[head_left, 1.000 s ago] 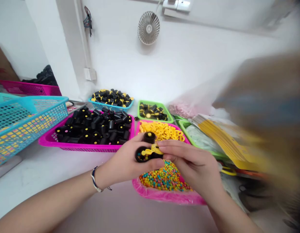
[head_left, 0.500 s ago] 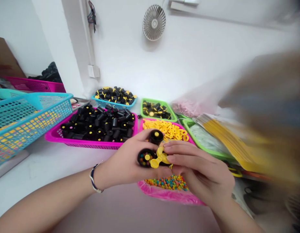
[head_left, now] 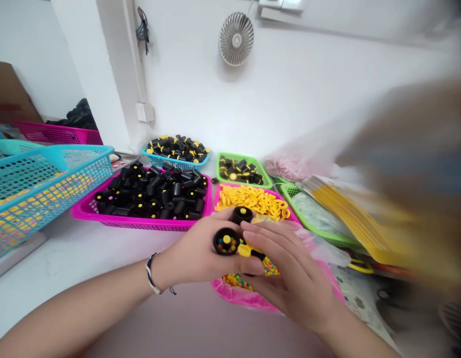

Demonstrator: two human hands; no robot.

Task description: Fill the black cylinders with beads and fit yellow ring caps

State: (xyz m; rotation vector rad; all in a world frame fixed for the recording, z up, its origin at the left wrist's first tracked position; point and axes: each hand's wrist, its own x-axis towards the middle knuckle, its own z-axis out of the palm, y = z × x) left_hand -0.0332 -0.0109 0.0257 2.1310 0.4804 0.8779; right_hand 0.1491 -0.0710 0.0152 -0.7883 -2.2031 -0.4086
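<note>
While the left hand point(head_left: 198, 251) is closed around a little bunch of black cylinders, the right hand point(head_left: 293, 266) is right up against that bunch from the other side. One open-topped cylinder point(head_left: 226, 241) — coloured beads point(head_left: 232, 246) inside, yellow stub point(head_left: 226, 239) in the middle — is tucked in the crook of the left thumb. A second cylinder point(head_left: 242, 215) pokes up just behind it. Right beside the first one there's a yellow piece point(head_left: 244, 249), partly under the right fingers, which are bunched side by side; can't tell if they're pinching it (the hand itself blocks the view). All this is held above a pink tray point(head_left: 249, 299) of beads, with a heap of yellow pieces point(head_left: 253, 200) just beyond.
</note>
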